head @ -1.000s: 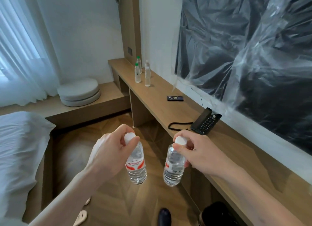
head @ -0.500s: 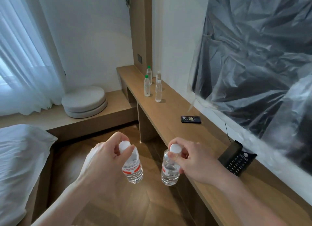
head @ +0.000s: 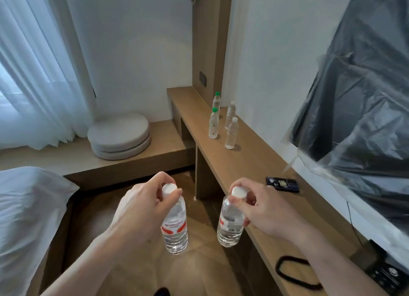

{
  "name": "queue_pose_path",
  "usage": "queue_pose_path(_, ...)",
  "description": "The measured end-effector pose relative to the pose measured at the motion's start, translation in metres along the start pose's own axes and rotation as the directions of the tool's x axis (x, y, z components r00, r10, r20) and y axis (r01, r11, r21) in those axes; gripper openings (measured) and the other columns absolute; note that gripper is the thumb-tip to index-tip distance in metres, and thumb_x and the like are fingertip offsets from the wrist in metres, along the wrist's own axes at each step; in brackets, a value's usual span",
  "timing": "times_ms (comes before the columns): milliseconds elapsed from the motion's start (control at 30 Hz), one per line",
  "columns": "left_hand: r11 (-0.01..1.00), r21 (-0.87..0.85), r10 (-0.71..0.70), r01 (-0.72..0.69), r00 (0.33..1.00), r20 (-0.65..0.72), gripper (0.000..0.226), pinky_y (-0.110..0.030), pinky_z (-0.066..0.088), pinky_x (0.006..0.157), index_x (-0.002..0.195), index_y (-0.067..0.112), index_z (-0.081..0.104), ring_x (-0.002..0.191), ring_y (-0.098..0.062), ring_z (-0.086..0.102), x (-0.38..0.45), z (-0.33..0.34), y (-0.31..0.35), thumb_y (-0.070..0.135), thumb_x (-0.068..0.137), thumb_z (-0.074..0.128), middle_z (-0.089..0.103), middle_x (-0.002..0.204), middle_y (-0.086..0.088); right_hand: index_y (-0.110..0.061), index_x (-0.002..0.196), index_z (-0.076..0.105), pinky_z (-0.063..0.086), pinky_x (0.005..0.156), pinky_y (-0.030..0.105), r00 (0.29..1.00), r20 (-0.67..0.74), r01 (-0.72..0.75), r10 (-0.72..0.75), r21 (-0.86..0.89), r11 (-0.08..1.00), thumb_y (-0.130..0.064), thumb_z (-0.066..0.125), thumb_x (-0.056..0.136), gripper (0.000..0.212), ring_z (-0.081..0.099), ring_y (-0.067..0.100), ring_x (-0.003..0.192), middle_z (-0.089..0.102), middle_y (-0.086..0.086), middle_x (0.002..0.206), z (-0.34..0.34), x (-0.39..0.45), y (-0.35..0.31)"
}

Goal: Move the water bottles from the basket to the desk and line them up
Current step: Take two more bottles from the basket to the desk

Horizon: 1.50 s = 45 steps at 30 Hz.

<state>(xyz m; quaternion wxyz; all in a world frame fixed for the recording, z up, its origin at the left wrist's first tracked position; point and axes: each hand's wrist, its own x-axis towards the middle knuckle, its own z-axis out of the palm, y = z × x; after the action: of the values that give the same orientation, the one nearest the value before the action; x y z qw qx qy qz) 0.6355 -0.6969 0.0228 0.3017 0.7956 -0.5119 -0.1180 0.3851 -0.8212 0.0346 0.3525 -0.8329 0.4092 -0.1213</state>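
My left hand (head: 141, 209) pinches the white cap of a clear water bottle with a red label (head: 174, 227), which hangs over the wooden floor. My right hand (head: 263, 209) pinches the cap of a second clear bottle (head: 230, 225), held just left of the long wooden desk (head: 247, 163) and its front edge. Far along the desk stand several small bottles in two short rows: two with green caps (head: 213, 124) and two with white caps (head: 231, 134). No basket is in view.
A dark phone (head: 282, 184) lies on the desk beyond my right hand. A black desk telephone (head: 385, 271) with a coiled cord sits at the lower right. A plastic-wrapped screen (head: 363, 109) hangs above the desk. A bed (head: 26, 209) and round cushions (head: 120, 138) lie left.
I have moved forward along the desk with both bottles. The standing bottles and the phone are nearer, and the telephone has slid to the lower right corner.
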Motion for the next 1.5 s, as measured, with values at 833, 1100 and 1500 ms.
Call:
queue_pose_path(833, 0.985, 0.070, 0.148, -0.159, 0.978, 0.144, 0.025, -0.014, 0.045, 0.057, 0.109, 0.036, 0.052, 0.076, -0.006, 0.066, 0.427, 0.011, -0.108, 0.058, 0.098, 0.055, 0.069, 0.091, 0.018, -0.042, 0.107, 0.057, 0.065, 0.067, 0.030, 0.982, -0.117, -0.147, 0.149, 0.026, 0.989, -0.055, 0.057, 0.103, 0.013, 0.076, 0.007, 0.073, 0.073, -0.008, 0.088, -0.008, 0.380, -0.002)
queue_pose_path(1100, 0.983, 0.150, 0.092, -0.105, 0.992, 0.089, 0.022, -0.026, 0.051, 0.057, 0.103, 0.036, 0.046, 0.068, -0.009, 0.064, 0.561, 0.033, -0.115, 0.056, 0.100, 0.053, 0.067, 0.078, 0.012, -0.042, 0.104, 0.054, 0.064, 0.075, 0.044, 0.995, -0.050, -0.088, 0.086, -0.022, 0.996, -0.055, 0.057, 0.103, 0.013, 0.073, 0.012, 0.076, 0.072, -0.009, 0.086, -0.036, 0.539, 0.025)
queue_pose_path(1500, 0.966, 0.212, 0.109, -0.145, 0.979, 0.173, 0.022, -0.025, 0.048, 0.056, 0.102, 0.036, 0.045, 0.070, -0.006, 0.063, 0.756, 0.088, -0.133, 0.058, 0.100, 0.051, 0.066, 0.083, 0.014, -0.046, 0.112, 0.052, 0.064, 0.079, 0.045, 0.987, -0.051, -0.157, 0.154, -0.071, 0.985, -0.056, 0.053, 0.105, 0.012, 0.069, 0.013, 0.079, 0.070, -0.011, 0.085, -0.052, 0.722, 0.059)
